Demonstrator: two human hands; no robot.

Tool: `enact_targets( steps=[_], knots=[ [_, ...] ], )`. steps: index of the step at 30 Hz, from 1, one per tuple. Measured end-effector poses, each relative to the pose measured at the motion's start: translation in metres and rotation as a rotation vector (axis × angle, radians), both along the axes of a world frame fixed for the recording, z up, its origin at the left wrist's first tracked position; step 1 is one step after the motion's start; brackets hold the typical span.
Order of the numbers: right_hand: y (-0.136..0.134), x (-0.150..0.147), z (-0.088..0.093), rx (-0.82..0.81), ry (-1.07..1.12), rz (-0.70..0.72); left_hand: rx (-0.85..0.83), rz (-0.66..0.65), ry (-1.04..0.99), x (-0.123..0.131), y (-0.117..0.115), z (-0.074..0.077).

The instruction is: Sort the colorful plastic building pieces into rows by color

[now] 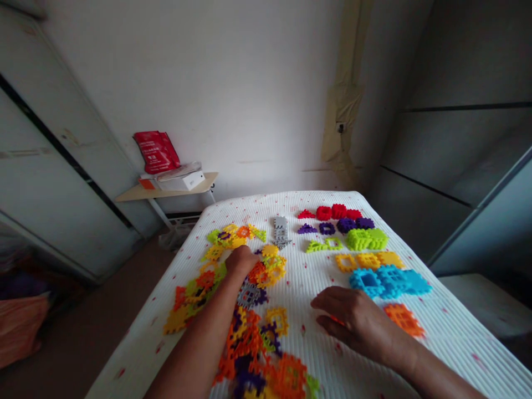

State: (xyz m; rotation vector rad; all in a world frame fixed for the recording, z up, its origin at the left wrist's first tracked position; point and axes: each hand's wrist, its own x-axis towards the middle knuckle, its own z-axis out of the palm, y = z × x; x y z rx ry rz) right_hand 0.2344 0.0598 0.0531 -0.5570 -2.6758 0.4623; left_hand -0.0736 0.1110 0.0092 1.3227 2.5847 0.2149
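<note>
The left hand [241, 261] sits knuckles-up with its fingers curled down into a heap of interlocking plastic building pieces [245, 349]; whether it is pinching one cannot be told. The right hand [353, 321] lies palm-down and open, fingers loosely together, its fingertips just over a small orange piece [336, 320]. An orange square piece [404, 320] lies just beside that hand.

The heap runs up the middle of a white ribbed bed cover [457, 332] flecked with red, mixed orange, yellow, lime and purple. A grey piece [280, 231] stands apart near the far edge. Toward the far right corner the pieces lie in colour groups: blue [388, 281], yellow [368, 261], lime green [366, 239], purple [344, 225] and red [334, 212].

Beyond the bed, a narrow wooden shelf [166, 192] against a white wall [233, 94] carries a white box [183, 181] and a red bag [157, 152]. The bag has printing too small to read. Pale cabinet doors [54, 149] stand at the left.
</note>
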Motion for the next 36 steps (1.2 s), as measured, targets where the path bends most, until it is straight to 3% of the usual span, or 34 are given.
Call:
enact_targets(
  steps=[8,16,23,26,31,36],
  knots=[
    [0.001,-0.001,-0.001,0.003,-0.001,0.005,0.305,0.031,-0.034,-0.013,-0.018,0.007],
    [0.000,-0.004,-0.002,-0.034,-0.011,0.009,0.719,-0.010,-0.440,-0.019,-0.053,0.015],
    [0.006,-0.014,0.000,-0.104,0.078,-0.014,0.834,-0.055,-0.692,0.000,-0.084,0.017],
    [0.010,-0.019,0.003,-0.218,0.141,-0.053,0.895,-0.208,-0.549,0.011,-0.095,0.020],
    [0.013,-0.028,0.005,-0.324,0.243,-0.094,1.094,-0.627,-0.014,0.032,-0.109,0.026],
    [0.011,-0.040,0.005,-0.247,0.289,-0.062,1.149,-0.723,0.235,0.045,-0.116,0.018]
  ],
)
